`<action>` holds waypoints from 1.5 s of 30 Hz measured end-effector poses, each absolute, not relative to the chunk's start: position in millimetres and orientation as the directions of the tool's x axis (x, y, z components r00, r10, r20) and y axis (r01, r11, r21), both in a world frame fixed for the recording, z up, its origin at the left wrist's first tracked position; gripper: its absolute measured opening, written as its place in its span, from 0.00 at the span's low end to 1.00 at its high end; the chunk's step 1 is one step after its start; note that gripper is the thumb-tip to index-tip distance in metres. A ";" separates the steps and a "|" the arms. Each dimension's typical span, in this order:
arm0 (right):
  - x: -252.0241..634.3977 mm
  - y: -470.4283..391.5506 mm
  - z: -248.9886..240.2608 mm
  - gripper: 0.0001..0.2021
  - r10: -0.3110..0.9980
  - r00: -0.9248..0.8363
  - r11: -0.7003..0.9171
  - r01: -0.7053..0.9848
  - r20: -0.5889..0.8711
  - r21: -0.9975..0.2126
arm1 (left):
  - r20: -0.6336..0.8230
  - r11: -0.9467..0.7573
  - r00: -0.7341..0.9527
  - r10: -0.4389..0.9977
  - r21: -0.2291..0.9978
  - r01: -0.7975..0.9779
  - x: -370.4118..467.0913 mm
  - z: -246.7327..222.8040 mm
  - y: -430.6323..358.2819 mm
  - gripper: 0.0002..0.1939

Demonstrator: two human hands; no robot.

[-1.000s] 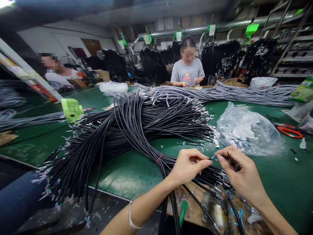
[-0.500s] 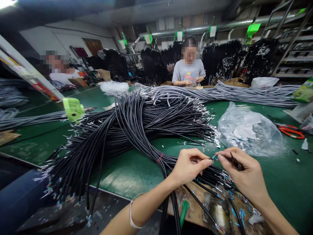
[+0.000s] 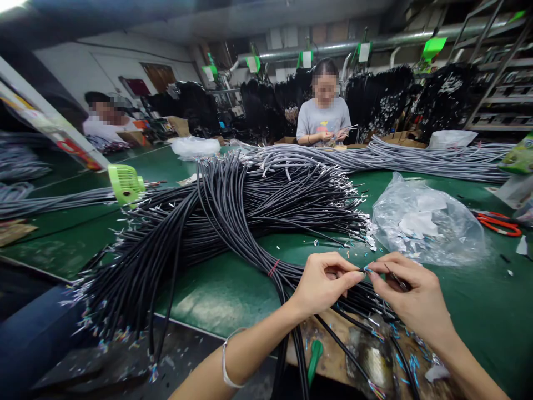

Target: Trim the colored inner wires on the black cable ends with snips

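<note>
My left hand point(image 3: 322, 283) pinches a black cable point(image 3: 362, 270) close to its stripped end. From that end stick out thin bluish wires point(image 3: 367, 270), which the thumb and forefinger of my right hand point(image 3: 412, 294) grip. A slim dark pointed tool point(image 3: 397, 279), its kind unclear, is tucked in the same right hand. Under both hands runs a bundle of black cables point(image 3: 258, 250), bound with a red tie point(image 3: 273, 268). Several cable ends with coloured wires point(image 3: 377, 389) hang over a worn wooden board point(image 3: 333, 339).
A large pile of black cables point(image 3: 266, 205) spreads across the green table point(image 3: 208, 300). Grey cables point(image 3: 437, 161) lie behind it. A clear plastic bag point(image 3: 428, 222) with scraps and red-handled scissors point(image 3: 499, 223) sit right. A green fan point(image 3: 125, 184) stands left. A co-worker point(image 3: 322, 119) sits opposite.
My right hand has shifted slightly left, its fingertips now closer to the cable end. My left hand keeps its hold in nearly the same place.
</note>
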State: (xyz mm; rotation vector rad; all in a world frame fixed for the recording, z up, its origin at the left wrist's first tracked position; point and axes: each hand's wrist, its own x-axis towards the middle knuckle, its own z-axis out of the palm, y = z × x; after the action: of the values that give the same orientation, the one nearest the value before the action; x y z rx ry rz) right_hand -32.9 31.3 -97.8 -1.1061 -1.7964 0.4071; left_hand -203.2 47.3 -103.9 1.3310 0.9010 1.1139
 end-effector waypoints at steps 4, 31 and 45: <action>-35.3 27.3 -98.0 0.03 0.783 -0.062 0.543 0.554 0.619 -0.631 | 0.204 -0.199 0.143 0.968 0.979 -0.052 -201.3 -105.4 48.6 0.08; -39.2 28.5 -93.5 0.07 0.887 -0.208 0.462 0.399 0.413 -0.792 | -0.042 0.147 0.567 0.822 0.979 -0.140 -210.6 -98.7 54.7 0.25; -38.8 19.0 -93.9 0.03 0.779 -0.192 0.604 0.485 0.597 -0.632 | -0.054 0.107 0.605 0.794 0.993 -0.051 -215.3 -94.9 59.4 0.25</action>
State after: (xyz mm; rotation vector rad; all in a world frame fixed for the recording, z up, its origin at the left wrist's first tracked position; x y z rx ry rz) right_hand -38.8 19.0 -93.9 -1.0192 -1.8462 0.3741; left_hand -215.3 59.4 -94.9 1.3280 0.7080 0.7056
